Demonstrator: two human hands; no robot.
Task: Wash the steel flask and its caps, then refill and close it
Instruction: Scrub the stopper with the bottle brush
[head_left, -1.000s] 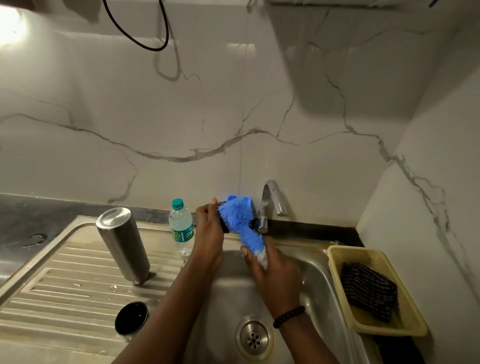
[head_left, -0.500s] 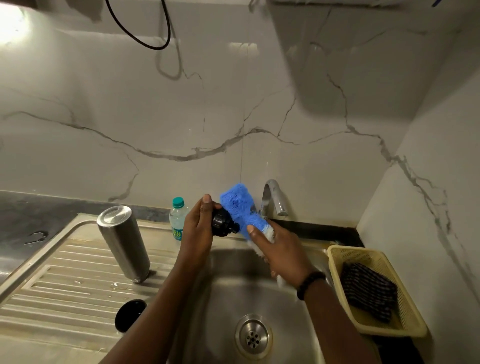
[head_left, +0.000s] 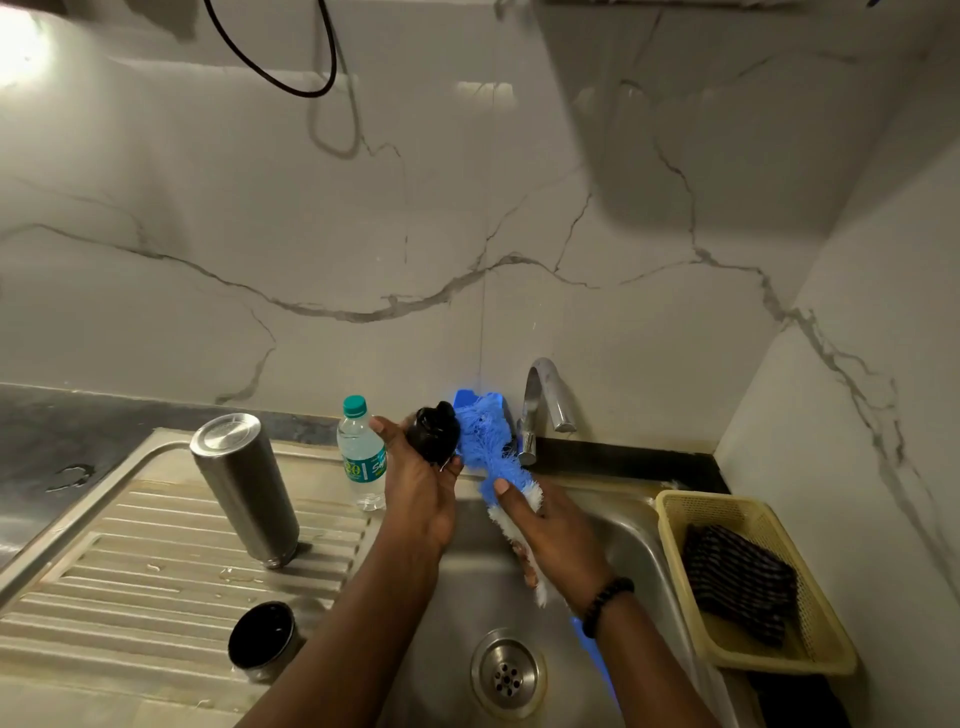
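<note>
My left hand (head_left: 421, 493) grips a small black inner cap (head_left: 432, 431) above the sink basin (head_left: 623, 540). My right hand (head_left: 556, 535) holds a blue and white bottle brush (head_left: 485, 441) by its bristled stem, and the blue bristles press against the cap. The steel flask (head_left: 244, 488) stands upside down and tilted on the ribbed drainboard (head_left: 130, 566). A steel outer cap with a black inside (head_left: 262, 642) sits open side up near the drainboard's front.
A small plastic water bottle with a green cap (head_left: 361, 452) stands behind my left hand. The chrome tap (head_left: 543, 400) rises at the back of the sink. A yellow basket (head_left: 670, 519) with a dark cloth (head_left: 737, 582) sits at right. The drain (head_left: 508, 673) lies below.
The brush head has shifted against the black cap as my right hand moved, first up, then back toward the cap. My left hand turned the cap slightly. The flask has not moved.
</note>
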